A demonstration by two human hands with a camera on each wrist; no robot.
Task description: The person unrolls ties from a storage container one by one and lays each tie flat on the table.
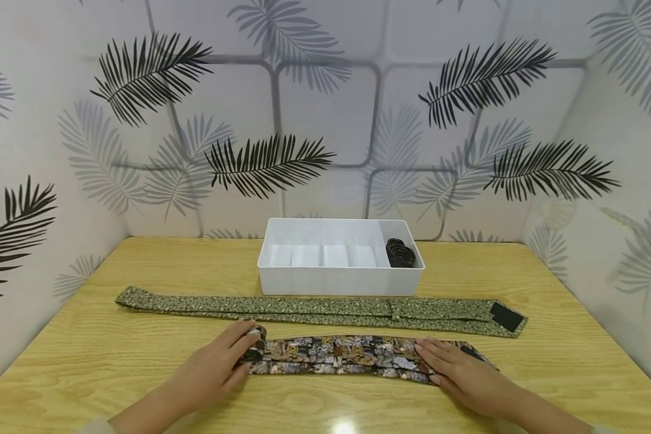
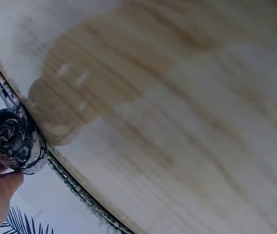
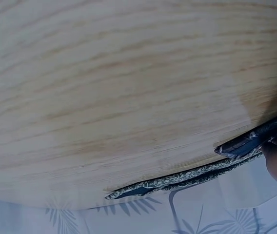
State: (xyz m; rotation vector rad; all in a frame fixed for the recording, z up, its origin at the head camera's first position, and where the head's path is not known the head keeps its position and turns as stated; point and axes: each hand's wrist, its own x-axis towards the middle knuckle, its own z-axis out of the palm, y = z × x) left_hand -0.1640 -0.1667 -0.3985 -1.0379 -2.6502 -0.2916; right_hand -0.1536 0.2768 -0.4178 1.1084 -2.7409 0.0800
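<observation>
A multicoloured patterned necktie lies across the table in front of me, its left end wound into a roll. My left hand grips that roll between fingers and thumb; the left wrist view shows its spiral side. Toward the wide end, my right hand rests on the tie with straight fingers over it, and the dark tip shows past them. Behind it a green patterned necktie is stretched out lengthwise, a dark patch at its right end.
A white divided box stands at the back of the table, with a dark rolled necktie in its rightmost compartment. The wooden table meets a leaf-patterned wall at the back.
</observation>
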